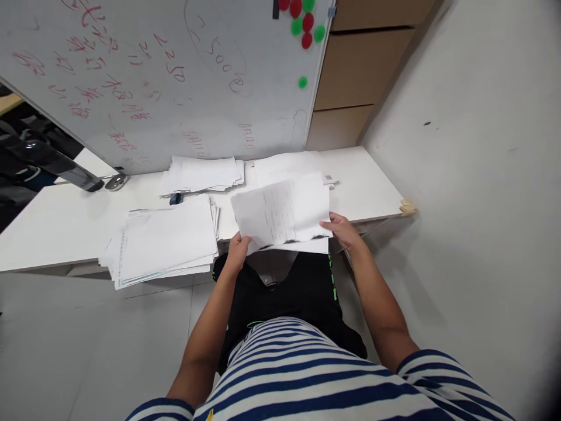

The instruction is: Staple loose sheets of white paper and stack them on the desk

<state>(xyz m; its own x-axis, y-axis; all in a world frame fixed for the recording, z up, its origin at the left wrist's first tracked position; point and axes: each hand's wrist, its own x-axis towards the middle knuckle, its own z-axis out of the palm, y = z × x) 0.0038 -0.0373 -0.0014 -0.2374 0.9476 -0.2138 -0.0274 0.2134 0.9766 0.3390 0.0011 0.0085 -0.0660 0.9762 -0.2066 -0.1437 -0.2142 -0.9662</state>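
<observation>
Between my hands is a printed paper sheet [284, 210], held at its two lower corners over the desk's front edge. My left hand [239, 250] pinches the left corner, thumb on top. At the right edge, my right hand [344, 231] grips the paper the same way. Another white sheet shows just under it; whether I hold that one too I cannot tell. Behind the held paper lies a stack of papers [284, 166]. To the left, a large uneven pile of papers [166, 240] overhangs the front edge, and a further stack [204, 173] lies behind that pile.
A white desk [368, 181] runs below a whiteboard [166, 93] with red writing and round magnets [307, 23]. A small dark object [176, 199] sits between the left piles. A mouse [116, 182] and a dark bottle [56, 161] are farther left. Cardboard boxes [355, 64] stand behind; a wall [473, 175] bounds the right.
</observation>
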